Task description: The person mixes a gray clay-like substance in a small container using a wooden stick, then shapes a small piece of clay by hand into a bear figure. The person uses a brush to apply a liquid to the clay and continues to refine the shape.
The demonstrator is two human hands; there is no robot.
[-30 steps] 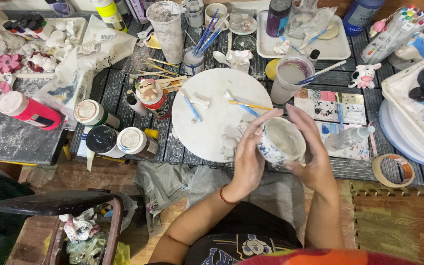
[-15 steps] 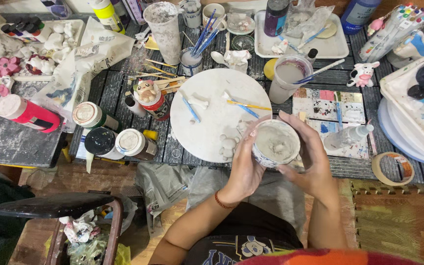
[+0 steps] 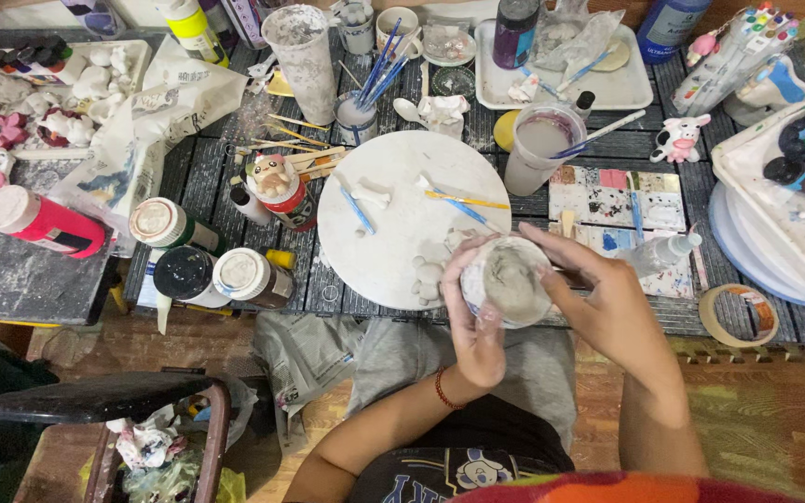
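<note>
Both hands hold a small round white clay cup (image 3: 510,279) just in front of the table's near edge. My left hand (image 3: 472,321) wraps its left side, thumb on the rim. My right hand (image 3: 603,303) cups the right side, fingers along the far rim. The cup's opening faces up and shows a grey-white inside. Behind it lies a round white board (image 3: 402,219) with small clay bits and thin brushes on it.
Paint jars (image 3: 207,270) and a pink bottle (image 3: 39,224) stand at the left. A cup of cloudy water (image 3: 538,149), a paint-stained palette tile (image 3: 617,200), a tape roll (image 3: 743,317), stacked plates (image 3: 775,233) and a brush pot (image 3: 356,116) crowd the slatted table.
The cup has turned in my hands so its opening faces up more squarely; my left thumb shifted onto the rim. Both hands stay at the table's near edge.
</note>
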